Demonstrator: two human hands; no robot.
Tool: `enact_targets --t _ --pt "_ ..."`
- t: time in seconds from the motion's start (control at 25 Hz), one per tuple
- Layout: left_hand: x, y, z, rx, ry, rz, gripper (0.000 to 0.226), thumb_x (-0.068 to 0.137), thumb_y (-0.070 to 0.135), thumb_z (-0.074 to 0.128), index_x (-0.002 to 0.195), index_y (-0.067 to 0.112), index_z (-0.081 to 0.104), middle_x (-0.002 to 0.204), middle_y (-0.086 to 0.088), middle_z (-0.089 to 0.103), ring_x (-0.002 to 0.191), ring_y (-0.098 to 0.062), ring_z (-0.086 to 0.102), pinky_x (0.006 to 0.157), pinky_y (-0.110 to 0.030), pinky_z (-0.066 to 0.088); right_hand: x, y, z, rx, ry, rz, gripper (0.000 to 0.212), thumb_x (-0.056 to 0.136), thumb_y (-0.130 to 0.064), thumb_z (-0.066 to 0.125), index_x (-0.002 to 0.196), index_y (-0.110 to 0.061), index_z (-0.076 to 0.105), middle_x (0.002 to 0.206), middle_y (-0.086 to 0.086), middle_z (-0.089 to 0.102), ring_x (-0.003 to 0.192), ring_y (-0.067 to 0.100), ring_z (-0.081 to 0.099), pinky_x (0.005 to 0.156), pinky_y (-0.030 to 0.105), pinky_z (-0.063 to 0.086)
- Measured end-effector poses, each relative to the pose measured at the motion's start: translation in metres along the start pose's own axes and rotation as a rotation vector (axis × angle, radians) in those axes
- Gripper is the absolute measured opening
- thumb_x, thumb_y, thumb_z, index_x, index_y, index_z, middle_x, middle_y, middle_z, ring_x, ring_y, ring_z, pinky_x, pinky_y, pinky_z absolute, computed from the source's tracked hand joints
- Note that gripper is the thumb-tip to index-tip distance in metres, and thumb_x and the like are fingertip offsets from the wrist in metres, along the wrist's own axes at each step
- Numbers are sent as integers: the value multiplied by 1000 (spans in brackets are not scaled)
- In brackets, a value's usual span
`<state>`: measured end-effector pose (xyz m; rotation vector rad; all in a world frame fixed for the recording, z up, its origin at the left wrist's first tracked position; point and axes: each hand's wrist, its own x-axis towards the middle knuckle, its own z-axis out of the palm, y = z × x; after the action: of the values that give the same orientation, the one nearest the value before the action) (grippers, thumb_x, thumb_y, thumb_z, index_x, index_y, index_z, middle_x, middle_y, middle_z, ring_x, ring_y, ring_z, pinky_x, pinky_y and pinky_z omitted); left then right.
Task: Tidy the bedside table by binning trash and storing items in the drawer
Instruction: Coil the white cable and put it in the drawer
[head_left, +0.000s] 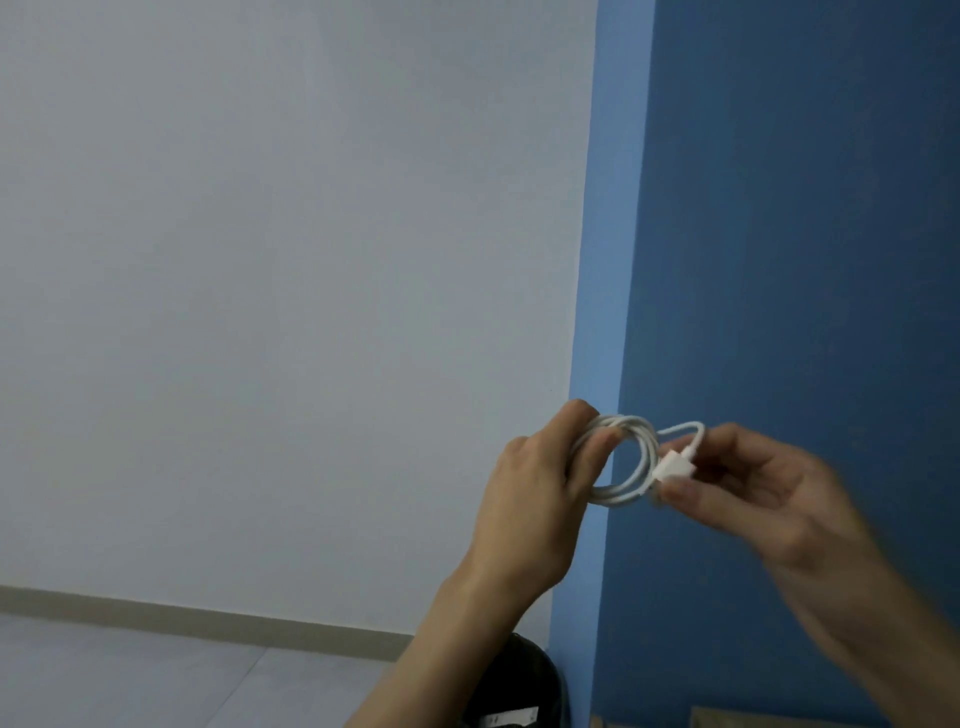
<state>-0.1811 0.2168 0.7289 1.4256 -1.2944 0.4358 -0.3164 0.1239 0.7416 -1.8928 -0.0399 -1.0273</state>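
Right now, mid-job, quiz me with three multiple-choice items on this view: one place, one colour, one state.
1. Where is the cable?
A. on the floor
B. held in the air between both hands
C. in a drawer

2. What colour is the cable?
A. black
B. red
C. white

3. What state is the cable in?
A. wound into a coil
B. stretched straight
C. cut in pieces

Answers:
1 B: the left hand grips the loops and the right hand pinches the plug.
2 C: it shows white against the blue wall.
3 A: several loops form a ring.
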Motion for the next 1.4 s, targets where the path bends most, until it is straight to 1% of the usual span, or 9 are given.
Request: enact_targets --t 0.08,0.16,0.4,0.56,0.72,0.84,0.96,1.12,1.4 --pt "-3 4 6 -33 -1 -15 30 95 41 36 81 16 45 68 -5 51 60 -27 45 57 -45 46 2 10 13 -95 193 -76 38 56 -45 79 72 -13 65 75 6 68 72 27 60 66 29 50" --pt "-6 4 11 -60 -2 -34 32 95 44 32 85 18 46 73 -6 57 64 -29 51 60 -49 48 5 19 25 -169 324 -118 22 63 -25 78 67 -14 59 68 4 63 64 23 55 58 22 47" --pt "-6 9 19 -111 -12 -45 36 89 52 30 83 20 46 75 -3 62 67 -26 54 60 -46 49 17 30 39 126 356 -44 34 77 5 64 87 -26 52 86 -4 68 66 -2 64 53 9 47" --pt "-9 10 20 -118 19 -52 33 89 50 31 85 22 48 70 3 60 61 -20 50 57 -41 48 16 27 34 5 276 -57 6 74 -23 72 79 -21 72 73 -3 74 65 5 65 60 16 51" --pt "-10 15 21 -160 28 -48 31 90 50 34 87 23 48 69 13 55 60 -15 49 60 -43 50 12 29 18 278 43 -8 54 53 -54 79 91 -16 74 85 6 74 83 17 67 73 23 55" --pt "-7 18 20 -177 22 -44 26 92 46 36 83 25 46 66 16 53 60 -13 48 60 -42 50 8 33 6 649 -132 60 57 54 -41 83 95 -3 70 95 17 65 92 26 62 77 32 55" --pt "-6 21 19 -174 4 -26 24 92 45 36 76 29 42 60 19 49 55 -4 41 58 -36 44 8 44 1 781 -108 121 56 45 -36 89 89 -6 73 84 12 70 82 20 68 73 32 56" --pt "-6 20 16 -209 -4 -13 27 95 38 41 77 18 47 62 17 49 55 -3 40 56 -33 44 13 40 -5 582 -45 119 52 27 -41 92 72 -17 77 66 -3 73 63 7 69 62 19 56" --pt "-5 11 0 -102 6 -47 28 95 36 46 80 13 54 71 -3 52 62 -23 45 61 -44 46 18 20 -44 -409 59 -36 60 36 -86 56 72 -41 72 72 -14 72 74 6 67 72 16 49"
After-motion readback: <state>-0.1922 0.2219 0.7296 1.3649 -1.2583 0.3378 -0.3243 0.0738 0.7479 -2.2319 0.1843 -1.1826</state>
